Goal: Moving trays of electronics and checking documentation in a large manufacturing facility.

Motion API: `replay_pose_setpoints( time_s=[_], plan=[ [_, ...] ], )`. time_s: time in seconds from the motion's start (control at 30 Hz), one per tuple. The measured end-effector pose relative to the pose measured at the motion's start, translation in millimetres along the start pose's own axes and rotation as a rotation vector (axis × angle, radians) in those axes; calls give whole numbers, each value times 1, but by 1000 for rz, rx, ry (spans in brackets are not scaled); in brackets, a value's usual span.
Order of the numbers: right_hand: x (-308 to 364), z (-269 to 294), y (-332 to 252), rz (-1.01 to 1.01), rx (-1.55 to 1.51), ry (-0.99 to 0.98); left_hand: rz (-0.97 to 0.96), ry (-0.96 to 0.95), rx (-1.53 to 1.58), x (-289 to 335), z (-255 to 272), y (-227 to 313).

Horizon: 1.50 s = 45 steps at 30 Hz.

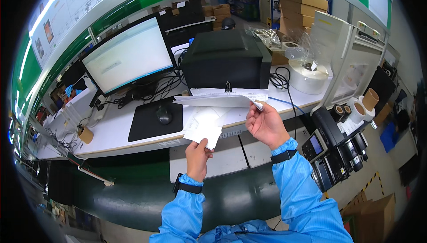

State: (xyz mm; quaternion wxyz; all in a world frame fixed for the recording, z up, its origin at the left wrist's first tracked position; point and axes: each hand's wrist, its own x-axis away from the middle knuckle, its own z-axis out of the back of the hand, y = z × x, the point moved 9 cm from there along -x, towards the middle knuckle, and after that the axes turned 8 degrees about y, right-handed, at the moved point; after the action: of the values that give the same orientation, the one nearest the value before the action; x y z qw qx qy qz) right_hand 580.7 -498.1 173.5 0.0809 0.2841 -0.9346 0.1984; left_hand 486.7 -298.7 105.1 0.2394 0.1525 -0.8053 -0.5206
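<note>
My left hand (198, 157) pinches the near edge of a white paper sheet (204, 126) at the front of the desk. My right hand (265, 123) is closed on the right corner of a stack of papers (218, 100), lifting its near edge. A black binder clip (228, 86) sits at the stack's far edge, in front of a black printer (224, 60). Part of the left hand's sheet lies beneath the raised papers, hidden from view. Both forearms wear blue sleeves with black wristbands.
A monitor (129, 56) stands at the left, with a mouse (164, 115) on a black pad (140, 125) before it. Tangled cables run behind. Right of the printer are label rolls (309, 76); a black label printer (333, 143) stands lower right. A brown cup (85, 134) is far left.
</note>
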Motion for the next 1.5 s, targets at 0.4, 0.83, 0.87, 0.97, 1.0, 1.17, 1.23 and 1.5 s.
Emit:
replay_pose_setpoints(
  time_s=[0.4,0.83,0.87,0.97,1.0,1.17,1.23,1.5],
  plan=[
    [17,-14,-7,-98,-122,-219,45,-83,-311,-19,5,39],
    [17,-16,-6,-91,-296,-301,-543,121,-980,-45,-21,115],
    [18,-18,-5,-97,-322,-321,-751,166,-1064,-31,-29,123],
    [20,-22,-3,-109,-356,-362,-1021,-19,-1175,-11,-57,110],
    [22,-26,-4,-116,-388,-416,-1264,-145,-1275,4,-74,104],
    [25,-28,-6,-96,-380,-424,-1106,-312,-1493,-44,-89,77],
    [28,-30,-8,-79,-371,-444,-1068,-339,-1488,-51,-89,73],
    [29,-32,-9,-75,-378,-461,-981,-344,-1437,-54,-85,77]
  ],
)
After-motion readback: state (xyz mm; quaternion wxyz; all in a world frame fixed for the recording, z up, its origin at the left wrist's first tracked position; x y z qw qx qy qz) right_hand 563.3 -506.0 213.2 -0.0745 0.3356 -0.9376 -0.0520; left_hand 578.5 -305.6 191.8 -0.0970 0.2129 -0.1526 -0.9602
